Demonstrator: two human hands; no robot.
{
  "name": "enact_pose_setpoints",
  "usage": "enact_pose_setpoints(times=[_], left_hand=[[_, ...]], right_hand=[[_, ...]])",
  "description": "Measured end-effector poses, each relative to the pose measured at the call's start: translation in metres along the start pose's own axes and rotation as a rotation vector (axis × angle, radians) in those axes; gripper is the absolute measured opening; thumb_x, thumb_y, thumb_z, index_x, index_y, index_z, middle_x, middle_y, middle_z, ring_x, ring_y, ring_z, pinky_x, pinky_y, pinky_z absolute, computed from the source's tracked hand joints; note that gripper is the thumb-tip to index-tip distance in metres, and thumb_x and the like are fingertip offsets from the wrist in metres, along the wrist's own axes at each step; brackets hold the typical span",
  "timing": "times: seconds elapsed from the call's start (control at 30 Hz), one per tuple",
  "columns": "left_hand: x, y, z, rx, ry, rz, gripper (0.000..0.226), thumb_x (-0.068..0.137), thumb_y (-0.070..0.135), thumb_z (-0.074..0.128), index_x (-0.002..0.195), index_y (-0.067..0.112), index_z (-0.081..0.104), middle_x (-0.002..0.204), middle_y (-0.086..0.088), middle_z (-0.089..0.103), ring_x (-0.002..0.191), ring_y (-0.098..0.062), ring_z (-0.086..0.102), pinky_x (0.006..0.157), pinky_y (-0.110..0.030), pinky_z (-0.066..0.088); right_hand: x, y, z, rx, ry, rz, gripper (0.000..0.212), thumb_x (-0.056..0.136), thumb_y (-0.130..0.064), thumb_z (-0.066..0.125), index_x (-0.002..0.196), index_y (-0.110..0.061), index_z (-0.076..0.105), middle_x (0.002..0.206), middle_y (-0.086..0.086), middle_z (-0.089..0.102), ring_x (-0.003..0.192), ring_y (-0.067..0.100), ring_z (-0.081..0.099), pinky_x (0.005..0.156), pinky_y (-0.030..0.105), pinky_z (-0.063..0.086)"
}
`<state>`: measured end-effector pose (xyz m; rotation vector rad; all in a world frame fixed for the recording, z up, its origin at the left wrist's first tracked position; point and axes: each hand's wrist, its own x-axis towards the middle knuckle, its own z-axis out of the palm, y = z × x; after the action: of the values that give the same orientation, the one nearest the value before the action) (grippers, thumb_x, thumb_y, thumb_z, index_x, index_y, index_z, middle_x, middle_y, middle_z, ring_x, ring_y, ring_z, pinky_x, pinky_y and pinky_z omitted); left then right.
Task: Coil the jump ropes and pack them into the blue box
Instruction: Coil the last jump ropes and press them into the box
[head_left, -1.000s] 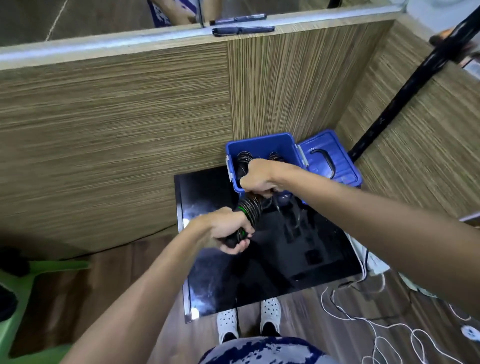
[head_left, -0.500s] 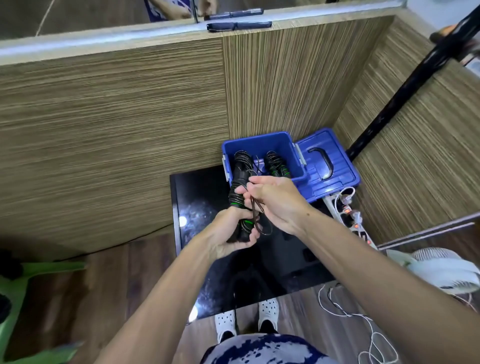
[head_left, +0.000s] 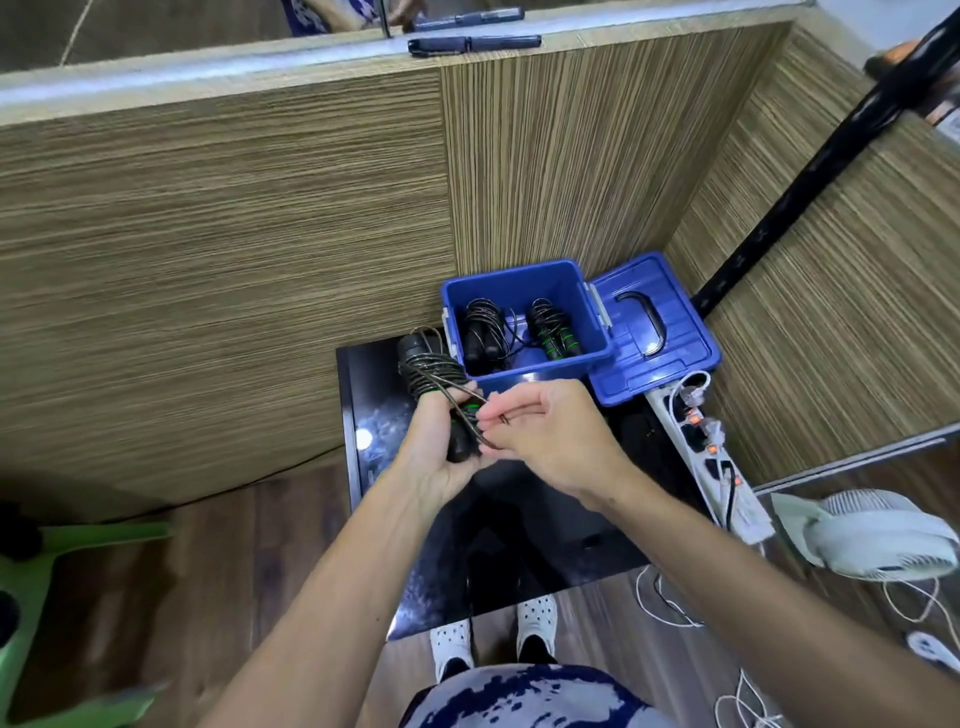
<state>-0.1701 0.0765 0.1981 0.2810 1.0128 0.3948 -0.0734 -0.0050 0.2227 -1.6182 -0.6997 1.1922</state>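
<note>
Head view: left hand (head_left: 441, 447) grips third jump rope (head_left: 434, 379) handles; right hand (head_left: 540, 431) pinches cord end. Next, I'd judge: tuck end, drop bundle in blue box (head_left: 524, 278).

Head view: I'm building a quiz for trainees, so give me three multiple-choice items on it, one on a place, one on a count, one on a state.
1. Where does the lid lie?
A. right of the box
B. on the box
C. on the floor

2. How many coiled ropes lie in the box?
A. none
B. two
C. five

3. What is the left hand doing?
A. hanging idle
B. pressing the lid
C. gripping a rope bundle

Key: 1 A, the lid rests beside the box's right wall. 2 B, two bundles show inside. 3 C, its fingers wrap the bundle while the right hand pinches the cord.
</note>
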Motion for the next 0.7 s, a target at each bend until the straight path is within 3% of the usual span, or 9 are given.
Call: enact_pose_setpoints(times=[0.1,0.2,0.33,0.43,0.53,0.63,0.7], left_hand=[[-0.003,0.0,-0.001,-0.076,-0.044,0.019,0.02,0.098,0.023,0.049,0.08,0.018,0.056,0.068,0.004,0.067,0.067,-0.013,0.057,0.062,-0.026,0.04],[-0.003,0.002,0.001,-0.206,-0.112,0.002,0.013,0.098,0.023,0.052,0.089,0.016,0.057,0.076,0.002,0.067,0.073,-0.014,0.058,0.064,-0.026,0.049],[-0.006,0.002,0.009,-0.446,-0.196,-0.001,0.016,0.098,0.019,0.053,0.111,0.01,0.055,0.081,-0.003,0.065,0.091,-0.014,0.062,0.082,-0.031,0.055],[-0.011,0.001,0.013,-0.531,-0.214,0.024,0.018,0.098,0.017,0.054,0.114,0.01,0.054,0.08,-0.003,0.067,0.111,-0.011,0.063,0.091,-0.028,0.053],[-0.017,0.0,0.015,-0.59,-0.204,0.035,0.014,0.099,0.018,0.054,0.111,0.011,0.055,0.082,-0.003,0.068,0.124,-0.012,0.061,0.096,-0.027,0.052],[-0.026,-0.002,0.02,-0.619,-0.23,0.054,0.015,0.099,0.019,0.056,0.111,0.01,0.055,0.084,-0.002,0.069,0.116,-0.018,0.067,0.095,-0.027,0.052],[-0.032,-0.004,0.023,-0.629,-0.255,0.071,0.011,0.099,0.018,0.056,0.106,0.01,0.057,0.082,-0.002,0.07,0.117,-0.02,0.067,0.105,-0.028,0.047]], right_hand=[[0.001,0.004,0.003,-0.192,0.137,-0.143,0.021,0.077,0.007,0.069,0.084,-0.011,0.079,0.073,0.008,0.076,0.069,0.019,0.074,0.067,0.032,0.062],[-0.006,0.001,0.006,-0.352,0.228,-0.315,0.03,0.074,0.006,0.067,0.09,-0.016,0.08,0.085,-0.005,0.074,0.069,0.005,0.069,0.064,0.011,0.05],[-0.007,0.006,0.009,-0.477,0.324,-0.537,0.034,0.076,0.006,0.065,0.098,-0.016,0.08,0.089,-0.011,0.067,0.075,-0.001,0.064,0.071,0.011,0.051],[-0.008,0.009,0.008,-0.462,0.348,-0.629,0.034,0.081,0.009,0.065,0.102,-0.012,0.08,0.092,-0.01,0.069,0.08,-0.006,0.062,0.073,0.01,0.05],[-0.009,0.014,0.008,-0.362,0.355,-0.699,0.034,0.083,0.012,0.064,0.104,-0.008,0.08,0.097,-0.003,0.072,0.084,0.003,0.068,0.07,0.015,0.054],[-0.009,0.019,0.008,-0.205,0.333,-0.712,0.038,0.085,0.016,0.061,0.107,-0.01,0.079,0.1,0.0,0.071,0.077,0.02,0.069,0.057,0.041,0.058],[-0.009,0.023,0.007,-0.124,0.322,-0.712,0.039,0.086,0.016,0.06,0.108,-0.01,0.078,0.101,0.001,0.069,0.076,0.024,0.068,0.051,0.047,0.055]])
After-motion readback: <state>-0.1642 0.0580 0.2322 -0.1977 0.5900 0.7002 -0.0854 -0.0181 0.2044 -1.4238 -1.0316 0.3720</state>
